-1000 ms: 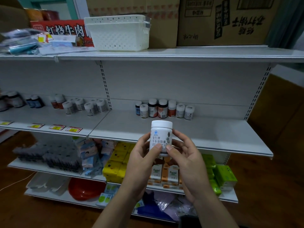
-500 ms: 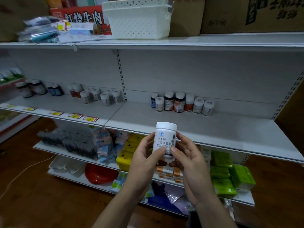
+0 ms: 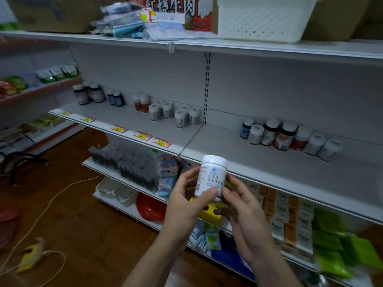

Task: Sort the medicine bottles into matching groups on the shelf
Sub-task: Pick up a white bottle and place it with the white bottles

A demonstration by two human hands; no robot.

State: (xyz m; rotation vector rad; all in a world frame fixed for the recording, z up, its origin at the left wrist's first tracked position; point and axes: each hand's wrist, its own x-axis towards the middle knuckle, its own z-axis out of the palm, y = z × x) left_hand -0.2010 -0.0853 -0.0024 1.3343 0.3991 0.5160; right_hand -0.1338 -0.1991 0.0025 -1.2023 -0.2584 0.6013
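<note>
White shop shelves are seen above a brown wooden floor [image 3: 83,235]. Nearest, a white medicine bottle [image 3: 212,175] is held upright in the air, in front of the edge of the middle shelf [image 3: 279,168], and it is gripped by both hands. The left hand [image 3: 186,206] is curled round its left side, with the thumb pressed on the front near the bottom. The right hand [image 3: 243,208] is curled round its right side, with the thumb laid on the front too. A small blue mark and dark Chinese writing, 甘泰康胶囊, are printed on the label. Behind the hands, yellow boxes [image 3: 211,213] and green packs [image 3: 329,241] are stacked on a lower shelf. Farther back on the middle shelf, a row of seven bottles [image 3: 288,136] is stood by the back wall: white, dark, red and blue ones, all with white caps. To the left, more bottles [image 3: 165,111] are set in small matching groups. On the top shelf, a white basket with holes [image 3: 263,19] is placed beside a red box [image 3: 172,7] marked 红烧牛肉. What is in the basket cannot be seen.
</note>
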